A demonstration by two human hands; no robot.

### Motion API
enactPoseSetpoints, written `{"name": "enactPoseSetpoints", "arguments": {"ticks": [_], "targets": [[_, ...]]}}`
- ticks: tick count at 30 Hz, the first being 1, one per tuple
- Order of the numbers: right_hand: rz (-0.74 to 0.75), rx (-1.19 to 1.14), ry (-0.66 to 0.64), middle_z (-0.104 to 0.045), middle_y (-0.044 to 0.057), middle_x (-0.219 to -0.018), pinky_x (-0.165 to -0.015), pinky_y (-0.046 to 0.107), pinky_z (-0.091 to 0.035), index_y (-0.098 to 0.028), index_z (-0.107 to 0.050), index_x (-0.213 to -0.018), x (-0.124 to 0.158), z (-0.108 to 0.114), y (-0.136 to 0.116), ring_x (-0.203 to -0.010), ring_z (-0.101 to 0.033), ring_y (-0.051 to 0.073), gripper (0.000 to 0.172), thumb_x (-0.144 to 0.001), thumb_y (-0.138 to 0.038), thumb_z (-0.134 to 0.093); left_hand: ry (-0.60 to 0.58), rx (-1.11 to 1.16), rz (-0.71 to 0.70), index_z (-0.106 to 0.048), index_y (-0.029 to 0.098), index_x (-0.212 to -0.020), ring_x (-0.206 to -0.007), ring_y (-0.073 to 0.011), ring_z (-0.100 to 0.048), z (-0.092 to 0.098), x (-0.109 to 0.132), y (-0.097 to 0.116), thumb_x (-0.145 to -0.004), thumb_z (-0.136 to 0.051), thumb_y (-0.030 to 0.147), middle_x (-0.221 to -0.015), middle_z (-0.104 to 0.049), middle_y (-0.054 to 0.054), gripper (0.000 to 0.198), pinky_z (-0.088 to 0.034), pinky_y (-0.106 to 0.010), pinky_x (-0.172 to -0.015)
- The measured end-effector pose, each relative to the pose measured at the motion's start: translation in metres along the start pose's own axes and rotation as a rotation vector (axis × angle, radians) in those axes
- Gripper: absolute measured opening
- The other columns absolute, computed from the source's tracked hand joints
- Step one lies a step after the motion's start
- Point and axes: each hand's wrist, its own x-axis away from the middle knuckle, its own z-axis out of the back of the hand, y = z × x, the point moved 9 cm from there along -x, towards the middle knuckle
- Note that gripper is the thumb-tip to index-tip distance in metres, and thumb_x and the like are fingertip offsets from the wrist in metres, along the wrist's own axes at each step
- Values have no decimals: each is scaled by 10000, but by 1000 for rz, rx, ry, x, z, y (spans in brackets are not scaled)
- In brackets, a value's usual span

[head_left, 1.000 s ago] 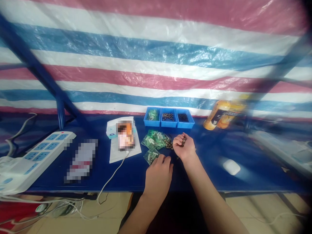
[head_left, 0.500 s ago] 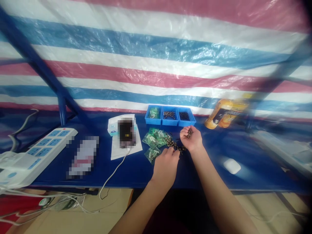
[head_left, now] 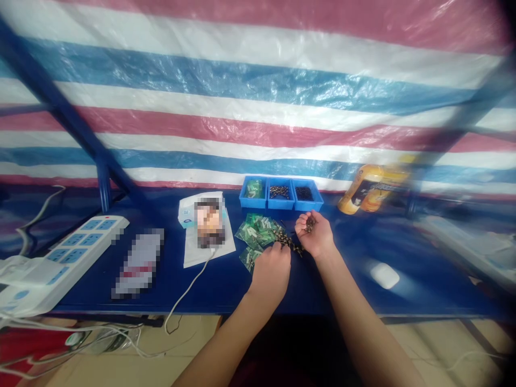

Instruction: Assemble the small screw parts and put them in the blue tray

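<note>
My right hand (head_left: 317, 235) is cupped, fingers curled round a small heap of screws (head_left: 310, 224) with a dull brassy look. My left hand (head_left: 272, 267) reaches down to a loose pile of similar screws (head_left: 287, 239) on the blue table. Its fingers are bent and pressed together at the pile's near edge; what they pinch, if anything, is hidden. Left of the pile lie several small clear bags (head_left: 255, 230) with green and whitish contents, partly behind my left hand.
Behind the pile stand three joined blue bins: one with green bags (head_left: 253, 189), one with brassy screws (head_left: 279, 192), one with dark small parts (head_left: 304, 193). Also here are an orange bottle (head_left: 360, 188), a white case (head_left: 385, 275), a cabled phone (head_left: 210, 223) and a power strip (head_left: 86, 244).
My left hand has shifted slightly left and its fingers have drawn closer together at the screw pile. The right hand, still cupped round screws, has moved a little left. The phone's screen has lit up.
</note>
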Motion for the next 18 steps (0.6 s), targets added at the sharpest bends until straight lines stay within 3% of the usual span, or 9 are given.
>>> {"name": "enactPoseSetpoints", "arguments": {"ticks": [5,9,13,16,18], "targets": [[1,62,27,-568,15,-630,-493,206,-545,-195,-524,-745,2,-1,3,-571,-577,118,201,-941,-211,-486,-16,16,15,-643,159,-961,-803,-256,-680,7,-1,-12,-840,-528,63,-888,-645,-88,193,-515,-334,-674],[22,86,112,-590,13,-609,-568,253,-604,-200,-556,-748,4,6,6,-579,-610,130,182,-922,-185,-508,65,109,33,-644,185,-899,-759,-227,-661,31,-10,-18,-837,-518,71,-844,-647,-65,181,-493,-319,-683],[-31,163,162,-572,6,-567,-500,247,-570,-197,-554,-712,4,8,18,-544,-602,142,206,-912,-202,-505,186,229,-54,-665,215,-951,-816,-211,-647,62,-34,-8,-900,-503,136,-902,-651,-66,186,-491,-316,-749],[-37,267,120,-525,-11,-523,-419,233,-502,-203,-513,-655,-5,-2,22,-487,-560,141,246,-901,-220,-516,187,251,-122,-679,211,-987,-850,-220,-647,66,-62,0,-889,-478,86,-937,-657,-79,256,-500,-331,-798],[48,337,39,-508,-17,-512,-412,235,-487,-209,-488,-632,-16,-15,14,-482,-549,143,269,-890,-243,-552,183,264,-161,-686,204,-983,-865,-233,-645,64,-78,1,-891,-474,84,-941,-665,-92,260,-505,-352,-827]]}}
